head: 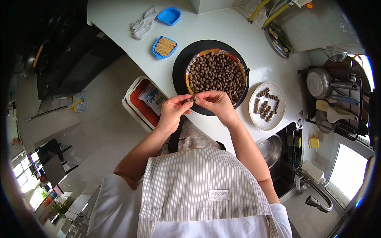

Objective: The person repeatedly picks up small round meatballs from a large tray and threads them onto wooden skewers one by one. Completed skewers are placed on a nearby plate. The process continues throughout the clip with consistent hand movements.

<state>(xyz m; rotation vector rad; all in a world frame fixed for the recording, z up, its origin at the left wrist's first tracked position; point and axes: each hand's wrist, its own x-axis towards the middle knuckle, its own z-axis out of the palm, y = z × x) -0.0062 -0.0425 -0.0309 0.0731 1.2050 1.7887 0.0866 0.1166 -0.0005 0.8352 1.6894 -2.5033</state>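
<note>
Both hands meet over the near edge of a patterned bowl heaped with small brown nut-like balls (pixel 215 74), which stands on a round black mat (pixel 180 65). My left hand (pixel 177 108) pinches a few of the small brown balls (pixel 190 99), seemingly in a row. From the other side, my right hand (pixel 216 104) grips the same balls between thumb and forefinger. Whether a stick runs through them is hidden. To the right, a white plate (pixel 255 122) bears several short rows of these balls. Wooden toothpicks (pixel 165 46) fill a blue plastic container (pixel 155 53) at the upper left.
A blue lid or tray (pixel 169 16) and a crumpled whitish cloth (pixel 144 23) lie at the back left. Below the counter edge stands a bin (pixel 134 98) with a plastic packet inside. Right of me are the sink with a metal bowl (pixel 271 150) and a dish rack (pixel 361 98).
</note>
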